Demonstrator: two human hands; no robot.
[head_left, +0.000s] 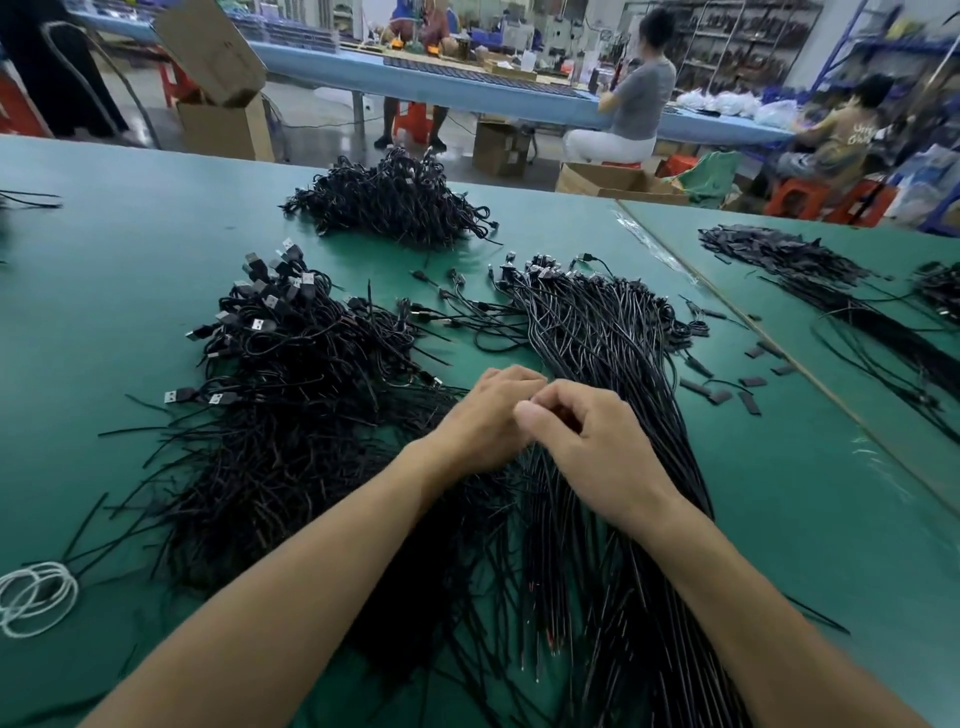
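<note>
Centrally, over a bundle of black cables (613, 332) on the green tabletop (130, 249), the right hand (587, 441) seems to pinch one cable (565, 417) in its fingers, while the left hand (488, 410) curls with its grip hidden; next, probably, teasing that cable free.

Only the person's two arms were in view. The left forearm (311, 597) and the right forearm (753, 613) were bare along their whole visible length, from the bottom edge of the view to the wrists. Both were slim and smooth and tapered toward narrow wrists. The left hand (483, 415) and the right hand (587, 436) were bare too. The right hand's fingers (569, 396) showed rounded knuckles and faint creases at the joints. Its thumbnail (524, 415) was cut short and looked plain. The back of that hand was broad and smooth. Slight blur softened the finer detail on both hands.
</note>
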